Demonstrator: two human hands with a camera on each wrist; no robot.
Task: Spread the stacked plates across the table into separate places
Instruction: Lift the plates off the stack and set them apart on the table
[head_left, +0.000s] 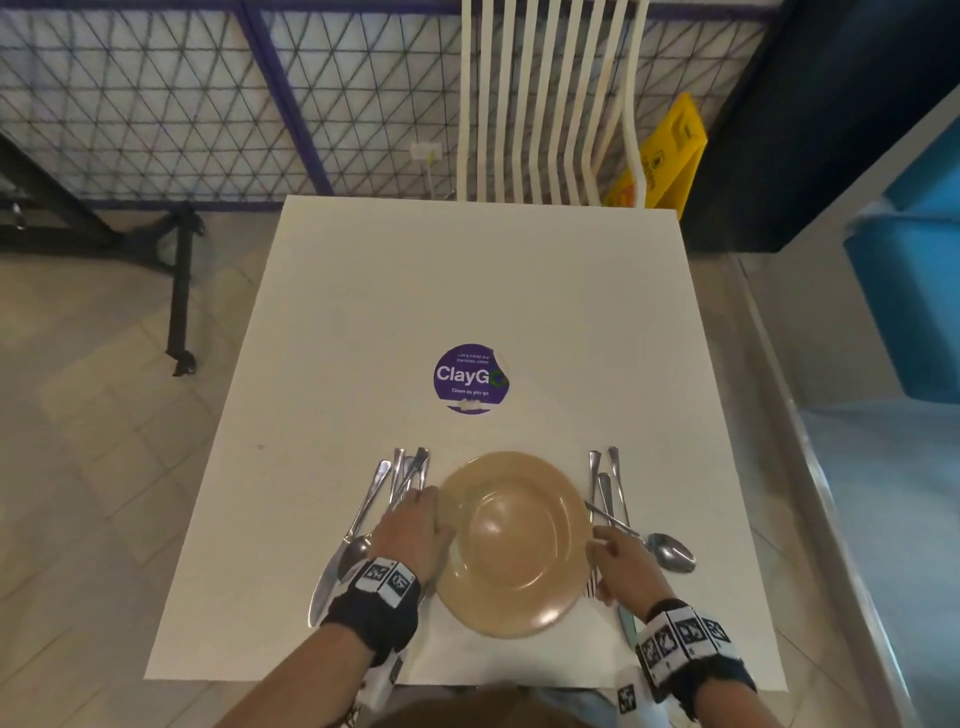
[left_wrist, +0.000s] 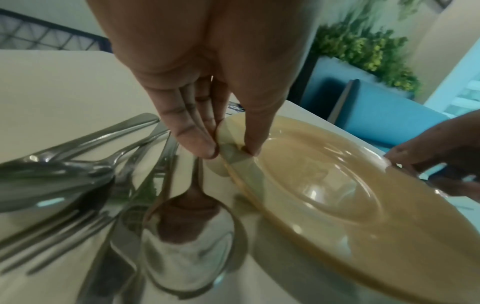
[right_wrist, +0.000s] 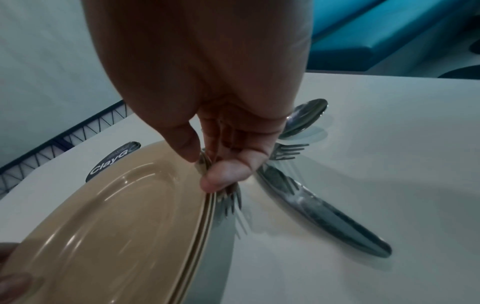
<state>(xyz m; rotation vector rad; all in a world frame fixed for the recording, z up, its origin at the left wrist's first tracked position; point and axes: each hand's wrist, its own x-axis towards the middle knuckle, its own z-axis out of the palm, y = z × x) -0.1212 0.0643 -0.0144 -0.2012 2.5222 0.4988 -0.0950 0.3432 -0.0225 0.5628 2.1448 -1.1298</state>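
**Both hands on the plate stack at the near edge**

The white square surface (head_left: 467, 291) fills most of the head view, with a white slatted chair (head_left: 550, 98) at its far side and a round purple sticker (head_left: 470, 378) near its middle. The stack of tan plates (head_left: 514, 543) sits toward the near edge, between two groups of cutlery. At the right rim the stack shows several thin layered edges (right_wrist: 207, 216). The left hand (head_left: 413, 530) pinches the stack's left rim, thumb on top of the rim and fingers (left_wrist: 192, 135) against its outer edge. The right hand (head_left: 621, 564) pinches the right rim in the same way, thumb above and fingers curled beneath. Left of the plates lie a knife, spoons and forks (head_left: 363, 514), touching one another. On the right are forks, a knife (right_wrist: 324, 214) and a spoon (head_left: 672, 552).
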